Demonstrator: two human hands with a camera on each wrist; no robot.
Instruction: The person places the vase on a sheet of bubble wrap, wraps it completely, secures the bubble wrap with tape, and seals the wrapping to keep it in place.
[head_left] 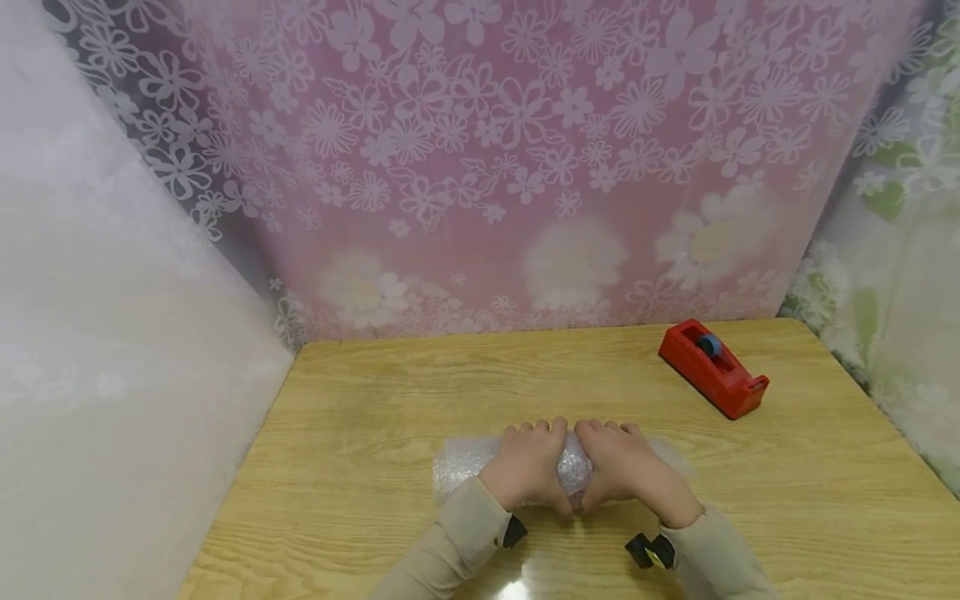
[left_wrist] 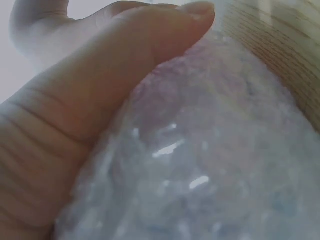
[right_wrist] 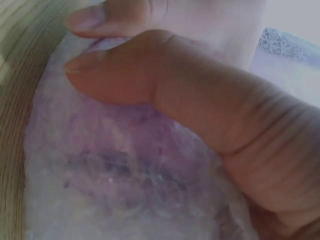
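Note:
A roll of clear bubble wrap [head_left: 461, 465] lies sideways near the front middle of the table, its ends reaching out past both hands. Something pinkish-purple shows faintly through the layers; its kind cannot be made out. My left hand [head_left: 528, 467] grips the roll left of its middle, thumb on the near side and fingers over the top. Close beside it, my right hand [head_left: 622, 467] holds the roll the same way. In the left wrist view the thumb [left_wrist: 100, 75] presses along the wrap [left_wrist: 200, 150]. The right thumb [right_wrist: 165, 75] lies across the wrap [right_wrist: 120, 165] in the right wrist view.
A red tape dispenser [head_left: 712, 371] with a small blue roll of tape stands at the back right of the wood-grain table [head_left: 375, 400]. Flowered curtains [head_left: 525, 167] hang behind and at the sides. Black wrist-worn devices [head_left: 648, 552] sit at the cuffs.

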